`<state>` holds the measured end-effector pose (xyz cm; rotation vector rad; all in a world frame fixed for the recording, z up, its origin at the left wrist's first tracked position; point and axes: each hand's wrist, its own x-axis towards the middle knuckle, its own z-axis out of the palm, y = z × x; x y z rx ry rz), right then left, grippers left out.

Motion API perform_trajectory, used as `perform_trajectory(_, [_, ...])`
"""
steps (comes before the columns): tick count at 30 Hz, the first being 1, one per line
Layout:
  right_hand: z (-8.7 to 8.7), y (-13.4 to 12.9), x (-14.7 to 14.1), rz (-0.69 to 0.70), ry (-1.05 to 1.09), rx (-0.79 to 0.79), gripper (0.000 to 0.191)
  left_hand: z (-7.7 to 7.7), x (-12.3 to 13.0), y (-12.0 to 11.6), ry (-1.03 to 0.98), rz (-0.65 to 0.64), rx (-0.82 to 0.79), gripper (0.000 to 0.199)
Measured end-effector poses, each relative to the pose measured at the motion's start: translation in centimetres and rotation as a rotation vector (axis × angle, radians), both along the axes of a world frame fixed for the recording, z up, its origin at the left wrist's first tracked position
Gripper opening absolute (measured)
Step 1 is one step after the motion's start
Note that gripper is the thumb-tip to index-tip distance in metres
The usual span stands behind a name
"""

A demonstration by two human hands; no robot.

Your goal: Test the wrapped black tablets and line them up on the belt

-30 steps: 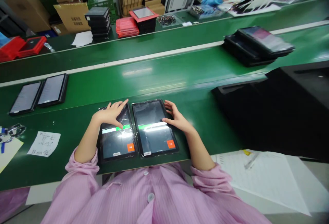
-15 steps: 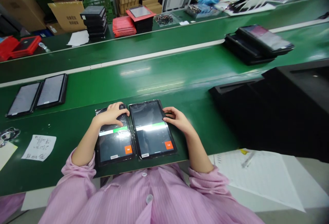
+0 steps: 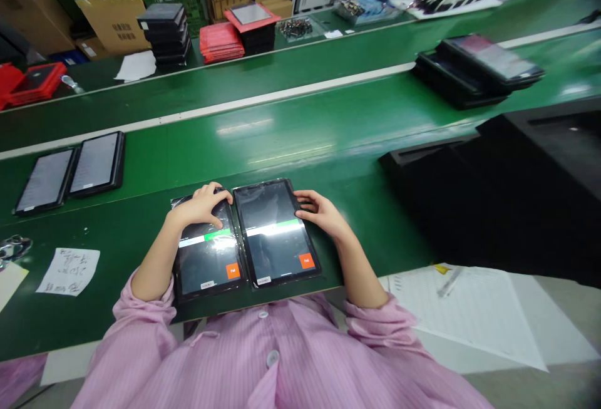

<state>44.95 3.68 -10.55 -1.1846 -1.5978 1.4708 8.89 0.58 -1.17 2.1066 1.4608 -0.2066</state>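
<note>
**Left tablet under left hand, right tablet beside right hand**

From here I see both lying face up, side by side, on the green bench. The left hand spreads loosely over its tablet's upper part, thumb above the screen. The right hand, thumb and fingers parted, reaches its tablet's right edge.

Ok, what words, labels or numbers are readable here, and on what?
"Fail": orange button on the left tablet.
"Fail": orange button on the right tablet.
Too small or blurred: coloured bands and white stickers on both, far-left screens, handwritten note, cardboard box, printed sheet.
</note>
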Motion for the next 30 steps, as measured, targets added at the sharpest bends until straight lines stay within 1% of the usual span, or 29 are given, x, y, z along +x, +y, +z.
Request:
perform_trajectory(9, [0.63, -0.04, 0.0, 0.003, -0.031, 0.045, 0.051, 0.03, -0.05, 0.16, 0.007, -0.027, 0.006, 0.056])
perform_trajectory(20, [0.38, 0.32, 0.17, 0.031, -0.031, 0.029, 0.055, -0.29, -0.14, 0.15, -0.006, 0.003, 0.006, 0.06])
perform_trajectory(30, [0.66, 0.36, 0.15, 0.034, -0.029, 0.034, 0.057, -0.36, -0.17, -0.02, 0.014, -0.023, 0.039, 0.059])
